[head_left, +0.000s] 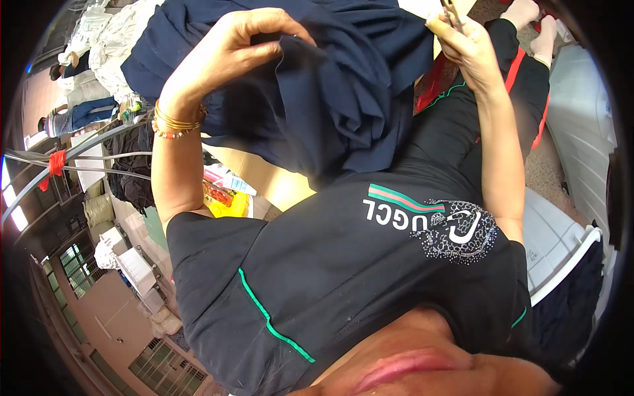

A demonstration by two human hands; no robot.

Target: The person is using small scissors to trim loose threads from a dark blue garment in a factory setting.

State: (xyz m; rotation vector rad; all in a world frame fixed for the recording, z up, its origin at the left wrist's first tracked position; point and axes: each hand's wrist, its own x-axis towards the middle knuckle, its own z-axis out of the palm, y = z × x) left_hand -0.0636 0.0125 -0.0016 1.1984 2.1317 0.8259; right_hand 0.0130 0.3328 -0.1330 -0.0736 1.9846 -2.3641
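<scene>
My left hand, with gold bangles on the wrist, is raised and pinches a fold of a dark navy garment. The garment hangs bunched in front of my chest and spreads back over a pale table. My right hand is up at the garment's right edge, its fingers closed on a small slim tool. I cannot tell what kind of tool it is. My own black top with green piping fills the lower part of the view.
A heap of white cloth lies at the upper left. Another person stands far left by metal rails. A yellow bag sits under the table edge. Grey-white plastic furniture is at my right.
</scene>
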